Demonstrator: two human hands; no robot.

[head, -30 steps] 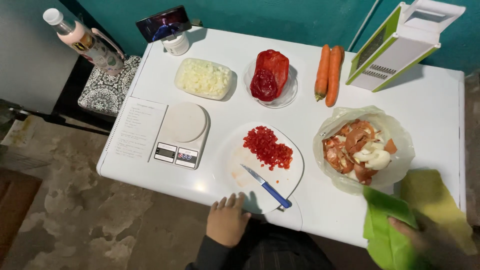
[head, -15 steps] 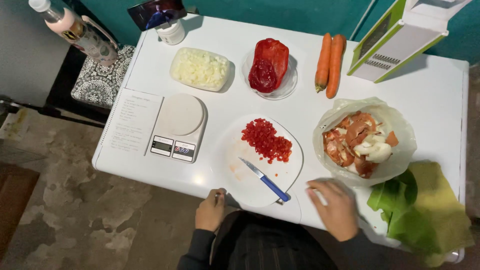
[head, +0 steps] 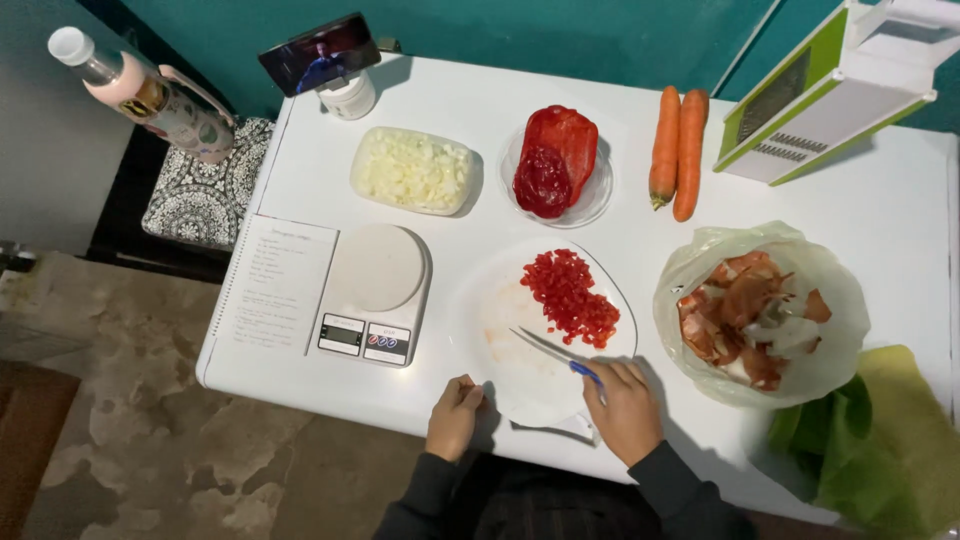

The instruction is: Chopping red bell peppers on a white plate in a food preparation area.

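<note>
Gripping knife (head: pixel 548 350), rt hand (head: pixel 622 408) fingers clamped, handle mostly hidden; lt hand (head: pixel 453 417) fingers prob. curled at plate (head: pixel 520 375).

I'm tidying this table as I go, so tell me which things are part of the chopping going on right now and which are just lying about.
In use:
right hand on the blue-handled knife
left hand at the white cutting board
diced red pepper

Lying about:
kitchen scale
carrots
grater
bag of peelings
green cloth
</note>
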